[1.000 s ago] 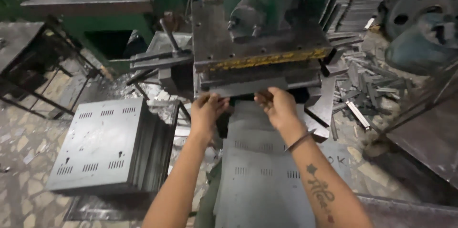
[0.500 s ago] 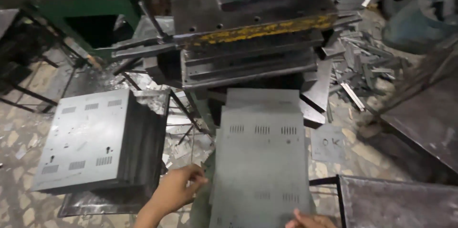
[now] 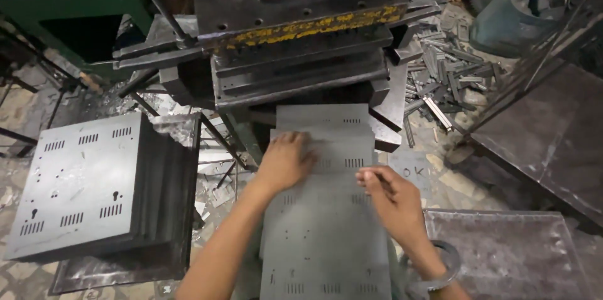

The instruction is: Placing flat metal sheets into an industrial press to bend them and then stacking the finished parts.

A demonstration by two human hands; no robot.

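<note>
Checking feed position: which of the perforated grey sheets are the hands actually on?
The top sheet of the pile in front of the press, under both the left hand and right hand. The stack on the left lies untouched.
</note>
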